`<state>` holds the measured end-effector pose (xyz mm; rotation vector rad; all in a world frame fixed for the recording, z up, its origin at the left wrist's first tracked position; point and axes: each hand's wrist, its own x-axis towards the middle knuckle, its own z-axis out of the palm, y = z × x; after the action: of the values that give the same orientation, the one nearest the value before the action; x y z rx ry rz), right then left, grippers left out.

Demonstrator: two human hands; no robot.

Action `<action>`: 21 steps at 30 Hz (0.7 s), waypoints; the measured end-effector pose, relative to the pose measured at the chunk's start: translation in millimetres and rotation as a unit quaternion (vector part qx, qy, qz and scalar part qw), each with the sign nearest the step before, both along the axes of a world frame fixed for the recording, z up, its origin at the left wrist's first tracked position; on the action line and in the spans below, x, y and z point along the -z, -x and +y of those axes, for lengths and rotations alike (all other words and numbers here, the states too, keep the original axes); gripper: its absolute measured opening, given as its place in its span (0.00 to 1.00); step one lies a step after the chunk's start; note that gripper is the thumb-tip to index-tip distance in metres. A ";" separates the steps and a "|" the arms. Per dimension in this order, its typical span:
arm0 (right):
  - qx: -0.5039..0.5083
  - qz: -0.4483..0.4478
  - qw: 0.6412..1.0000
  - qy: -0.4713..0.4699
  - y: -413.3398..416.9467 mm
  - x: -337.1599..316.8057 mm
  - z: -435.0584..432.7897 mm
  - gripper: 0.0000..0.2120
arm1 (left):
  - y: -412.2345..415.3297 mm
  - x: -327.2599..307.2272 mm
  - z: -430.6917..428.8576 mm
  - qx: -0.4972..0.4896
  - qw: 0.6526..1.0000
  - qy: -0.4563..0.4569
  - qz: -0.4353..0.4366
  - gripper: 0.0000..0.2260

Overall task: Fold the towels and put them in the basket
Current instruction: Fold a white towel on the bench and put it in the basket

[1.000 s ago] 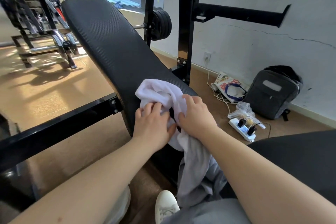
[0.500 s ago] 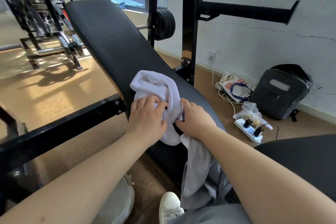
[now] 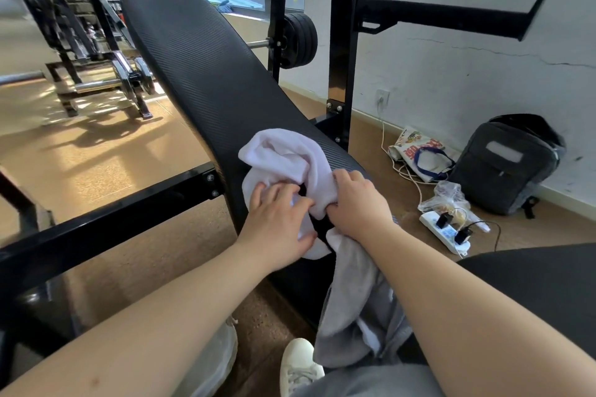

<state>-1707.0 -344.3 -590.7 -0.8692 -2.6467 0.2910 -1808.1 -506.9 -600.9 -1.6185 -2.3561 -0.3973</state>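
A white towel (image 3: 283, 158) lies bunched at the lower end of the black inclined bench pad (image 3: 206, 74), and its other end hangs down past the bench toward my lap. My left hand (image 3: 277, 222) lies on the towel's left part with the fingers bent into the cloth. My right hand (image 3: 358, 203) grips a fold of the towel on the right, fingers curled into it. At the bottom left, a pale rim under my left forearm may be the basket (image 3: 222, 351), mostly hidden.
A black frame bar (image 3: 106, 222) crosses on the left, with black uprights (image 3: 342, 42) and a weight plate (image 3: 298, 40) behind the bench. On the floor at the right lie a power strip (image 3: 446, 230), a plastic bag, a tote bag (image 3: 419, 155) and a grey backpack (image 3: 506, 167). My white shoe (image 3: 298, 364) is below.
Both hands have shifted slightly on the bunched towel, my left hand's fingers working further into the cloth. The view has tilted a little; the towel stays on the bench.
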 end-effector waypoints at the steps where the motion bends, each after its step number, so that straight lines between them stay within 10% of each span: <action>1: -0.019 0.007 1.000 -0.006 2.2 -1.6 -4.5 0.15 | 0.8 -0.5 1.7 -0.003 1.000 -0.021 -0.004 0.25; 17: -0.029 0.241 0.949 0.199 8.3 -31.6 -23.7 0.08 | 4.1 -26.7 13.8 -0.083 0.904 -0.262 -0.328 0.02; 21: 0.024 0.317 0.880 0.353 2.8 -36.6 -22.0 0.11 | 11.4 -38.5 10.8 -0.068 0.872 -0.294 -0.384 0.04</action>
<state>-1709.8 -366.3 -554.1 -0.8305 -1.8820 1.3326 -1819.5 -496.1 -562.3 -1.0879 -2.4070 -1.7983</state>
